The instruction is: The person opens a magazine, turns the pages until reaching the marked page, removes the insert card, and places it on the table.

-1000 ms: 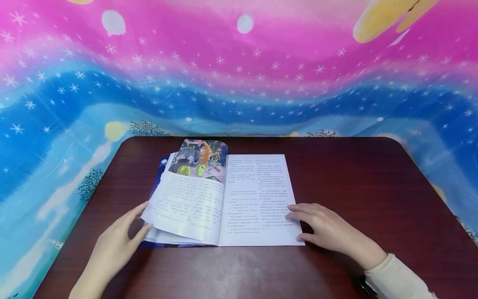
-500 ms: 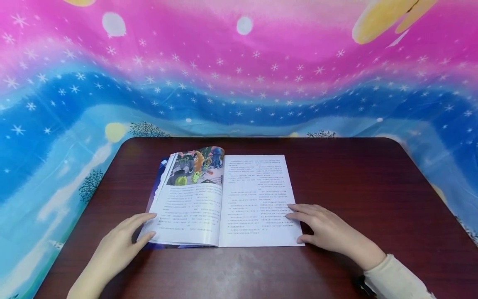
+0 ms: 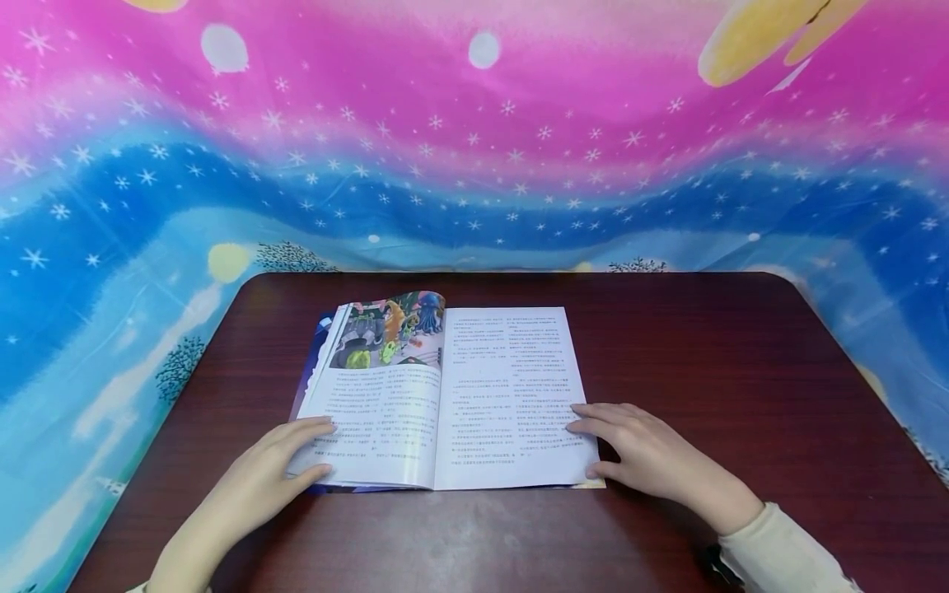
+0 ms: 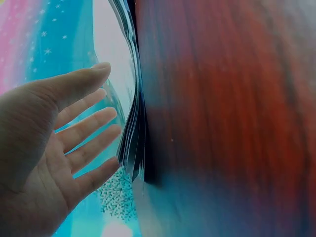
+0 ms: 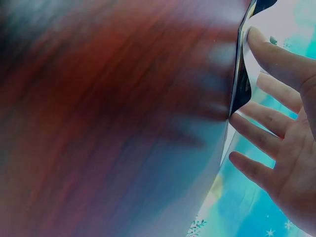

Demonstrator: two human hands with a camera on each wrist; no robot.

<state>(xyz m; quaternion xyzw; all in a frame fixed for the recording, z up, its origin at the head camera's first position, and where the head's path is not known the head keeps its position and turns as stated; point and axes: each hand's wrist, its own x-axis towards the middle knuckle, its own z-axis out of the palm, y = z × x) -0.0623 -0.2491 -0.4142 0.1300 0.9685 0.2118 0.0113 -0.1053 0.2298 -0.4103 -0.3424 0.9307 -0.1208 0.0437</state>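
Observation:
An open magazine [image 3: 511, 387] lies on the table, its left page showing a colourful illustration [image 3: 389, 333] above printed text and its right page all text. My left hand [image 3: 252, 473] rests over the lower left part of the left page, fingers loosely extended. In the left wrist view the fingers and thumb spread apart beside the stacked page edges [image 4: 134, 123]. At the magazine's right edge, my right hand [image 3: 660, 453] touches the right page with extended fingers, the thumb at its lower corner. The right wrist view shows that corner [image 5: 242, 89] curling up by the thumb.
Dark reddish-brown wood makes up the tabletop [image 3: 712, 354], with rounded far corners. A patterned cloth [image 3: 474, 148] in pink and blue with snowflakes hangs behind and around it. Part of a dark blue cover [image 3: 307, 371] sticks out along the magazine's left side.
The raised left page has come down flat onto the left stack. My left hand has slid right onto the page. At the right page's lower corner, a sliver of another page now shows beneath.

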